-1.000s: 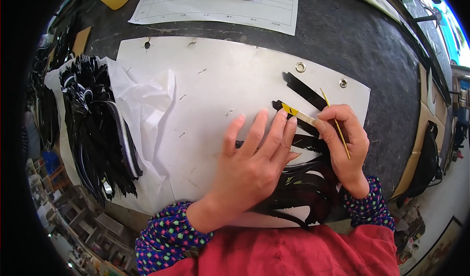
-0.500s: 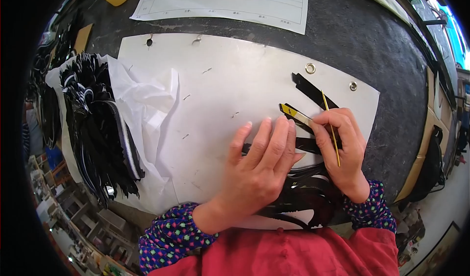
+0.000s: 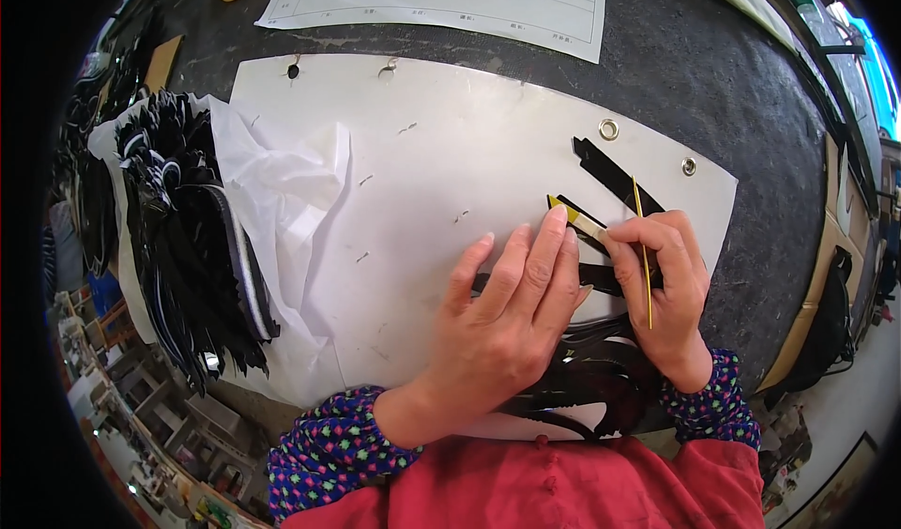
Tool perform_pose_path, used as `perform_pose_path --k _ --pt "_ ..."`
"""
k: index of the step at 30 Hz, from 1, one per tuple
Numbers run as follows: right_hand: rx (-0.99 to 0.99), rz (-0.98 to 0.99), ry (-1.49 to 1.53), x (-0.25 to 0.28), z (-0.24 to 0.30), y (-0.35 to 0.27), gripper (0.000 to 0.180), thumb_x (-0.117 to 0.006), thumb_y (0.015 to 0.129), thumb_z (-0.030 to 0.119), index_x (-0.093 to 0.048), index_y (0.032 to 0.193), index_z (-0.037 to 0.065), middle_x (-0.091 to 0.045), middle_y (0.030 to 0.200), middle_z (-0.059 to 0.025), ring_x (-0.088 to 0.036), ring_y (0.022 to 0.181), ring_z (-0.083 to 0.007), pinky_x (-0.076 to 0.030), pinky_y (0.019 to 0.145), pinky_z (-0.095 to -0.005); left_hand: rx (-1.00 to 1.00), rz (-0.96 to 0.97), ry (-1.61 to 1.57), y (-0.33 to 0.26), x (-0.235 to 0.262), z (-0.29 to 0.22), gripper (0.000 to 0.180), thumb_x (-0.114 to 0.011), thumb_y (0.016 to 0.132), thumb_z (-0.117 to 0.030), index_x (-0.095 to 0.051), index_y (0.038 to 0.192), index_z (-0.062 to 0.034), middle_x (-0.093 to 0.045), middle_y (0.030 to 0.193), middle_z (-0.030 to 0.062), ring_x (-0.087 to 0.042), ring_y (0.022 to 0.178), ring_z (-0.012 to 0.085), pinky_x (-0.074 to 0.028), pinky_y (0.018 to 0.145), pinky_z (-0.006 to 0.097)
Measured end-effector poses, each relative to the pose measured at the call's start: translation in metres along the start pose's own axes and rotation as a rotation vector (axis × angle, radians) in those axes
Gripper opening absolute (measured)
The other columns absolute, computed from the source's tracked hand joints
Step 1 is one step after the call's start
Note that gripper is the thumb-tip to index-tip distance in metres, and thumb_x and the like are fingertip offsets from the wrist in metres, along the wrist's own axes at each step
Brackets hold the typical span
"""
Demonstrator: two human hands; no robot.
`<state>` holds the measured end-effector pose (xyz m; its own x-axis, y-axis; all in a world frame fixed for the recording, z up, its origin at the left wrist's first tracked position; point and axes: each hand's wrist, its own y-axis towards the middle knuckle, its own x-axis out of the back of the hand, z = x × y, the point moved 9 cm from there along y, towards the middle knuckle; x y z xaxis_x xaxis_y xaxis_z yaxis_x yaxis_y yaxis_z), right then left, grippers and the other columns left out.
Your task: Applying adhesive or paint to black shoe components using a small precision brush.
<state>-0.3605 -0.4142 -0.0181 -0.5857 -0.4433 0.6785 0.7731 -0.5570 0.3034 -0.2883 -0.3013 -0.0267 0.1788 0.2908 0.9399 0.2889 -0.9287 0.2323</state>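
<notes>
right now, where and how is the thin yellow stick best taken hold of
Probably by its upper end, coming from the far side, with fingers pinching lightly across the slim shaft. There the thin yellow stick sticks out clear of the right hand, which covers part of its length; its lower part overlaps that hand in this view.

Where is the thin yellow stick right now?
In the head view, right of centre: the thin yellow stick is held in the right hand, nearly upright in the picture, its upper end by the uppermost black strip.
</notes>
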Motion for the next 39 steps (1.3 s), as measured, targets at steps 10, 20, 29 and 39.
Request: perform_pose_path --k 10,20,29,39 --pt "0.014 0.012 0.007 0.001 0.004 0.002 0.022 -0.073 0.085 -0.007 -0.066 0.105 0.000 -0.061 0.089 -0.0126 -0.063 0.072 -0.0241 -0.052 0.061 -0.0330 0.016 -0.025 -0.032 0.003 0.001 0.002 0.035 -0.065 0.094 -0.022 -0.068 0.125 -0.0074 -0.063 0.137 0.0052 -0.058 0.118 0.0183 -0.038 0.107 0.036" --pt "0.032 0.055 -0.050 0.006 0.010 -0.004 0.021 -0.073 0.082 -0.007 -0.066 0.102 -0.003 -0.060 0.089 -0.0140 -0.062 0.075 -0.0275 -0.051 0.063 -0.0355 0.056 -0.090 -0.116 0.004 0.000 0.010 0.030 -0.060 0.092 -0.019 -0.067 0.121 -0.0116 -0.065 0.132 0.0017 -0.060 0.111 0.0146 -0.038 0.103 0.034" --pt "0.013 0.060 -0.028 0.007 0.004 -0.005 0.020 -0.072 0.082 -0.007 -0.066 0.101 -0.001 -0.059 0.089 -0.0135 -0.062 0.075 -0.0274 -0.051 0.063 -0.0353 0.007 -0.020 -0.113 0.007 0.001 0.007 0.043 -0.065 0.089 -0.012 -0.067 0.131 -0.0196 -0.060 0.137 0.0030 -0.056 0.113 0.0191 -0.039 0.095 0.034" --pt "-0.015 0.063 -0.007 0.006 0.002 -0.003 0.017 -0.071 0.084 -0.006 -0.066 0.100 -0.001 -0.060 0.089 -0.0139 -0.063 0.074 -0.0280 -0.051 0.063 -0.0355 0.006 0.009 -0.129 0.007 0.002 0.009 0.049 -0.066 0.084 -0.009 -0.067 0.132 -0.0199 -0.057 0.139 0.0032 -0.054 0.113 0.0197 -0.038 0.096 0.035"
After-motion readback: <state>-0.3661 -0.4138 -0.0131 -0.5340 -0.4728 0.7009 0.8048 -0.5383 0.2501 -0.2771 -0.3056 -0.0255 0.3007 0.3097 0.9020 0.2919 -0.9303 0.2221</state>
